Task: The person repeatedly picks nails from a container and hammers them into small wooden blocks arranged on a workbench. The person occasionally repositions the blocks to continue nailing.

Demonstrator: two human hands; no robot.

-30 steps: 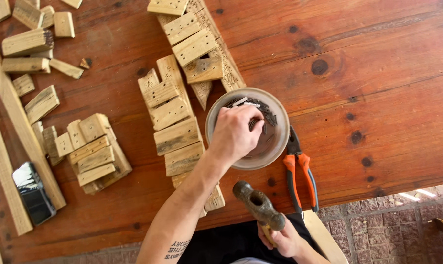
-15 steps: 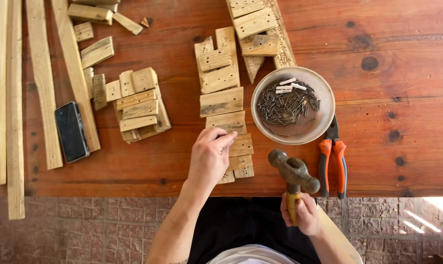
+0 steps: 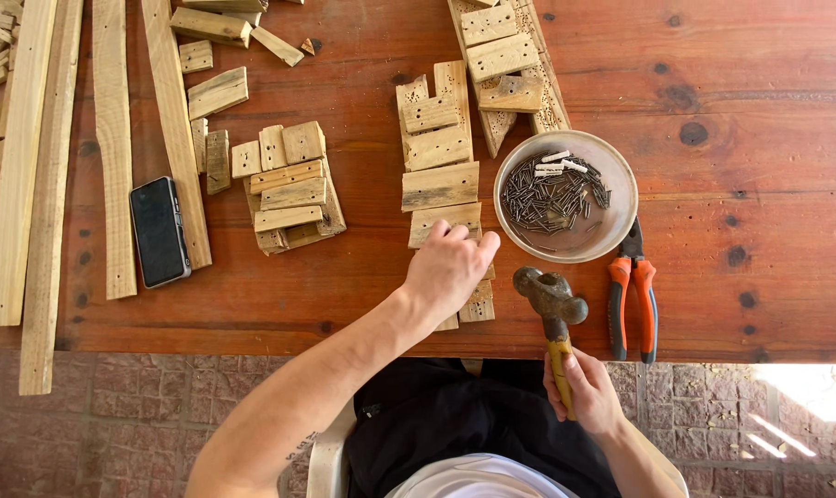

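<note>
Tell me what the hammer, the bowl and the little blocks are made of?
Hammer: the head looks like dull, worn metal, greyish brown and pitted; the handle seems yellowish wood, held in the right hand.
Bowl: probably metal or plastic, smooth and pale grey; hard to tell.
Blocks: rough unpainted wood, with visible grain and small holes.

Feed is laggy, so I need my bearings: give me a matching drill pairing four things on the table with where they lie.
Things:
1 hammer
2 pliers
3 phone
4 bowl of nails

Places:
a right of the bowl, near the table's front edge
b between two long slats, far left
c in the right hand
d right of the drilled wood blocks

Pairs: 1-c, 2-a, 3-b, 4-d
</note>
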